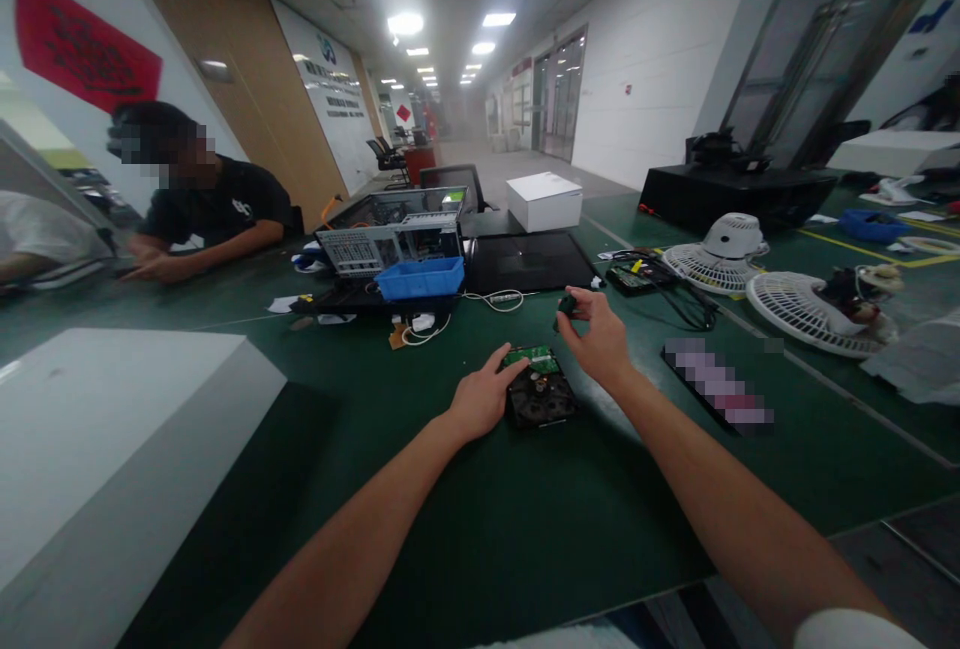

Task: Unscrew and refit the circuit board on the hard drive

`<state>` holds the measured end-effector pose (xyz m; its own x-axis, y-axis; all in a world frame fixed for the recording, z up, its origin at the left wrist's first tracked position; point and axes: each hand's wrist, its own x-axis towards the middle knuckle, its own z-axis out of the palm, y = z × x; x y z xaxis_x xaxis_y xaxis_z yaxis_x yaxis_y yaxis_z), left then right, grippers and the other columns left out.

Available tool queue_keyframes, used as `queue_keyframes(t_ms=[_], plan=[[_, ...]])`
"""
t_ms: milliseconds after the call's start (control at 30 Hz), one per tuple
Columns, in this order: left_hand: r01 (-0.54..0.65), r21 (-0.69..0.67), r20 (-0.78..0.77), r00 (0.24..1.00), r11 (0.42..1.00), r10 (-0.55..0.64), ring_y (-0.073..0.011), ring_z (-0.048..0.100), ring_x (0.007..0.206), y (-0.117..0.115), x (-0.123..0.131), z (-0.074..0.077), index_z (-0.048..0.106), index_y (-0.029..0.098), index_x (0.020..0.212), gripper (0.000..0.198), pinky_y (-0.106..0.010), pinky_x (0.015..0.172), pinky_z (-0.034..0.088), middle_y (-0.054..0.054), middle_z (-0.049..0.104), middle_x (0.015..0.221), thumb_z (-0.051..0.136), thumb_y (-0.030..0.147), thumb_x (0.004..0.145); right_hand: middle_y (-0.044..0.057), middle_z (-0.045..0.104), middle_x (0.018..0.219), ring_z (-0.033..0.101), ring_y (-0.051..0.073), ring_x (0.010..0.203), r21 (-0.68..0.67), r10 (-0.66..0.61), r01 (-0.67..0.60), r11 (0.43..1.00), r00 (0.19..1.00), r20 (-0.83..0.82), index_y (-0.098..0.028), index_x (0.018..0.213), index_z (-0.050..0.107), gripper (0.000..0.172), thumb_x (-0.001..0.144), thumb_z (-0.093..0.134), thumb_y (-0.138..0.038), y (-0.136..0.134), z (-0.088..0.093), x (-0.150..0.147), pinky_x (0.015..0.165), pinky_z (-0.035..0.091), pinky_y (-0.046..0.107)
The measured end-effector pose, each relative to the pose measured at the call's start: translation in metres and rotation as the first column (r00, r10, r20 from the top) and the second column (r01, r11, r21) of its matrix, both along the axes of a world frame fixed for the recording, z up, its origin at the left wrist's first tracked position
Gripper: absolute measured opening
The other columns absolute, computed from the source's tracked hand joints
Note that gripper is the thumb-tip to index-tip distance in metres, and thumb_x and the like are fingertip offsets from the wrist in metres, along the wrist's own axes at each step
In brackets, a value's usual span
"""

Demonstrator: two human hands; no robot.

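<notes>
A hard drive (pixel 541 399) lies flat on the green table, its green circuit board (pixel 534 360) facing up at the far end. My left hand (pixel 484 394) holds it from the left side, one finger reaching over onto the board and another along the outer edge. Just above and right of the drive, my right hand (pixel 598 337) pinches a short dark tool (pixel 567 305) between thumb and fingers. The tool looks like a small screwdriver, but its tip is too small to make out. It is apart from the drive.
Beyond the drive stand a blue bin (pixel 420 278), an open computer case (pixel 394 237) and a white box (pixel 544 201). A phone (pixel 716 387) and fan parts (pixel 814 314) lie right. A large white block (pixel 127 449) fills the left. Across the table sits a person (pixel 217 199).
</notes>
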<state>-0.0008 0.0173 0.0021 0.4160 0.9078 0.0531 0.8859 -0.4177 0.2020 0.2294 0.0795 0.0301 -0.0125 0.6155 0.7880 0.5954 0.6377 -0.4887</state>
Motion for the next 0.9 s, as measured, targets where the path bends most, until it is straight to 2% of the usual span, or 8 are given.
queue_keyframes(t_ms=[133, 300, 533, 667, 900], plan=[[-0.007, -0.006, -0.008, 1.0, 1.0, 0.007, -0.0306, 0.059, 0.127, 0.0003, 0.0001, -0.0003, 0.032, 0.043, 0.156, 0.067, -0.044, 0.1, 0.053, 0.0, 0.017, 0.168, 0.048, 0.018, 0.096, 0.009, 0.065, 0.108, 0.067, 0.023, 0.083, 0.029, -0.034, 0.034, 0.999, 0.999, 0.027, -0.023, 0.121, 0.056, 0.035, 0.091, 0.066, -0.037, 0.0008, 0.0007, 0.0021, 0.077, 0.061, 0.043], [0.001, 0.007, -0.001, 1.0, 1.0, -0.001, -0.0297, 0.059, 0.127, 0.0007, -0.0004, -0.002, 0.033, 0.043, 0.156, 0.067, -0.043, 0.101, 0.053, 0.0, 0.017, 0.168, 0.048, 0.018, 0.095, 0.011, 0.061, 0.113, 0.066, 0.023, 0.086, 0.072, -0.025, 0.017, 0.997, 0.993, 0.113, -0.025, 0.123, 0.058, 0.032, 0.092, 0.063, -0.03, -0.0036, 0.0074, 0.0029, 0.079, 0.061, 0.043], [0.001, 0.01, -0.004, 1.0, 1.0, -0.001, -0.0307, 0.063, 0.121, 0.0003, -0.0003, -0.0013, 0.032, 0.044, 0.156, 0.067, -0.046, 0.097, 0.055, 0.001, 0.017, 0.168, 0.047, 0.018, 0.095, 0.014, 0.059, 0.131, 0.063, 0.028, 0.111, 0.105, 0.008, -0.015, 0.994, 0.998, 0.063, -0.024, 0.123, 0.053, 0.033, 0.091, 0.063, -0.027, 0.0016, 0.0022, 0.0022, 0.084, 0.062, 0.046], [-0.003, -0.004, 0.0, 1.0, 1.0, 0.003, -0.0303, 0.06, 0.125, 0.0006, -0.0001, -0.0004, 0.032, 0.043, 0.156, 0.067, -0.045, 0.1, 0.053, 0.0, 0.017, 0.168, 0.048, 0.019, 0.096, 0.013, 0.06, 0.123, 0.064, 0.027, 0.106, 0.092, -0.002, -0.003, 0.996, 0.998, 0.058, -0.024, 0.121, 0.053, 0.032, 0.091, 0.064, -0.028, 0.0016, 0.0029, 0.0026, 0.081, 0.063, 0.045], [-0.005, -0.001, 0.011, 1.0, 1.0, 0.005, -0.0298, 0.059, 0.127, 0.0, 0.0006, -0.0003, 0.034, 0.043, 0.155, 0.067, -0.044, 0.101, 0.053, 0.0, 0.018, 0.168, 0.048, 0.017, 0.095, 0.011, 0.059, 0.113, 0.063, 0.022, 0.085, 0.044, -0.001, -0.004, 0.999, 0.993, 0.119, -0.024, 0.123, 0.054, 0.034, 0.09, 0.06, -0.026, -0.007, 0.0082, 0.0016, 0.075, 0.059, 0.04]])
